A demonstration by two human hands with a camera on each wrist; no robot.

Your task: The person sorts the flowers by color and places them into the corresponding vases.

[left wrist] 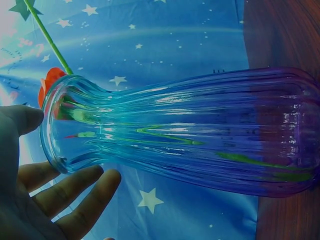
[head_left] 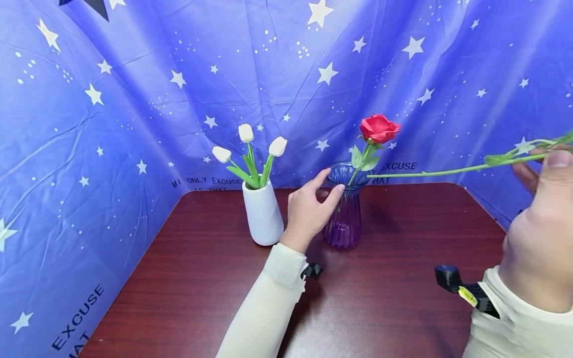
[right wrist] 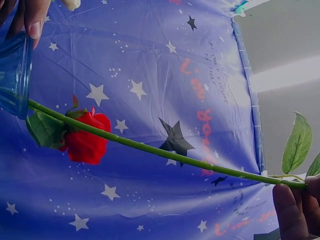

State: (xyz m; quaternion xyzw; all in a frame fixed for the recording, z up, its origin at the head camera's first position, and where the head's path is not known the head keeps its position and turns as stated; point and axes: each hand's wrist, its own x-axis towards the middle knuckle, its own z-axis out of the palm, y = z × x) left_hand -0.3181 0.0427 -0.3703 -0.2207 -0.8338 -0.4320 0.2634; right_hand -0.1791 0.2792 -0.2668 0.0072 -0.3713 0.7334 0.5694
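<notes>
A ribbed glass vase [head_left: 344, 219], blue at the top and purple below, stands upright holding a red rose [head_left: 379, 129]. My left hand [head_left: 312, 205] holds the vase's rim, thumb on the near side and fingers on the far side. In the left wrist view, the thumb [left wrist: 25, 119] meets the rim. My right hand [head_left: 543, 219] pinches a long green flower stem [head_left: 447, 172] near its leaves, right of the vase. The stem lies almost level, its cut end at the vase's rim; whether it touches the glass I cannot tell. Its flower head is out of view.
A white vase [head_left: 263, 214] with white tulips [head_left: 245, 133] stands left of my left hand, close to it. Both vases are on a dark red wooden table [head_left: 380, 298]. A blue star-patterned cloth [head_left: 268, 64] hangs behind and along the left side.
</notes>
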